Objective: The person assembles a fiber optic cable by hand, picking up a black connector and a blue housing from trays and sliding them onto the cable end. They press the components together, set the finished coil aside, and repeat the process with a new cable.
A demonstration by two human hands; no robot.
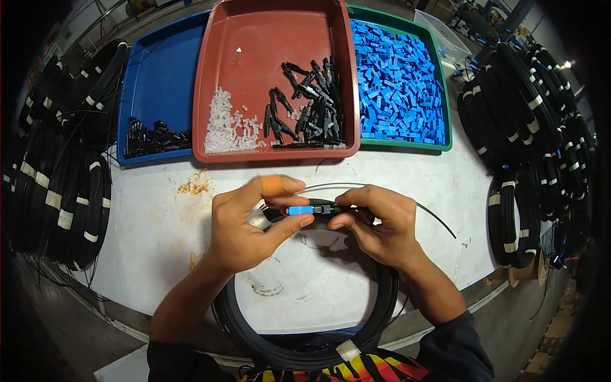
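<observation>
Between my two hands is a small connector with a blue housing [300, 210] and a black rear part [324, 209]. My left hand [254, 219], an orange band round one finger, pinches the blue housing between thumb and fingers. The black end is pinched in my right hand [380, 223]. Below them a large coil of black cable [224, 313], tied with a pale band, lies at the table's front edge. A loose cable end [439, 220] curves out to the right behind my right hand.
A red tray [277, 156] holds clear pieces and black connector parts. Beside it are a blue tray [156, 157] with black parts and a green tray [447, 121] full of blue housings. Banded cable coils stand left [57, 197] and right [509, 216] of the white table [149, 235].
</observation>
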